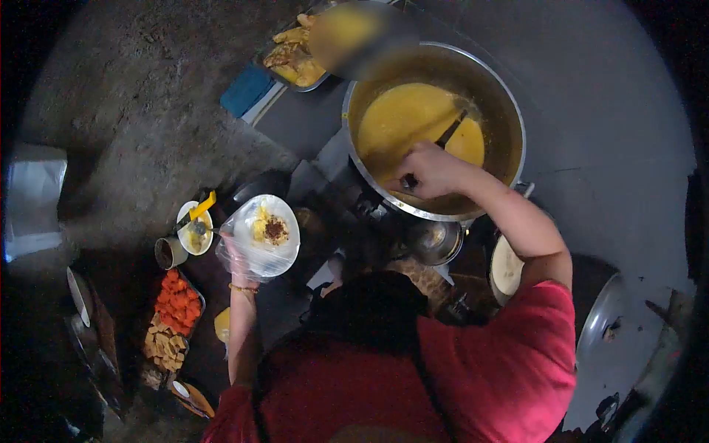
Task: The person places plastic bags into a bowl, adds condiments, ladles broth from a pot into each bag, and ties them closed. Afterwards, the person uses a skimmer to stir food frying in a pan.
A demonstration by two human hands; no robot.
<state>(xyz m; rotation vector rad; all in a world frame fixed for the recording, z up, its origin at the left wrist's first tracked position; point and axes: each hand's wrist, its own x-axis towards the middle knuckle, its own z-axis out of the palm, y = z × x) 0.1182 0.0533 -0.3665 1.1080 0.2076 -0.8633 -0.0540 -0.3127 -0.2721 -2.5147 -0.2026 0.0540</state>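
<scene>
My left hand (238,260) is closed on the edge of a white bowl (290,240) covered in a clear plastic bag. In the bowl lie pale yellow food and a dark brown crumbly heap. Over a large metal pot (520,125) of yellow soup (406,111), my right hand (437,171) is wrapped round the dark handle of a ladle (451,131). The ladle slants across the pot, and its scoop cannot be made out. Left of the white bowl are a small bowl (198,246) with a yellow-handled utensil (202,206) across it and a cup of dark contents (170,252).
A tray holds orange chunks (178,303) and tan cubes (164,345). Behind the pot's left side stands a tray of yellowish meat pieces (294,59), beside a blue cloth (247,90). A metal lid (602,317) is at the right, and a clear plastic sheet (33,199) at far left.
</scene>
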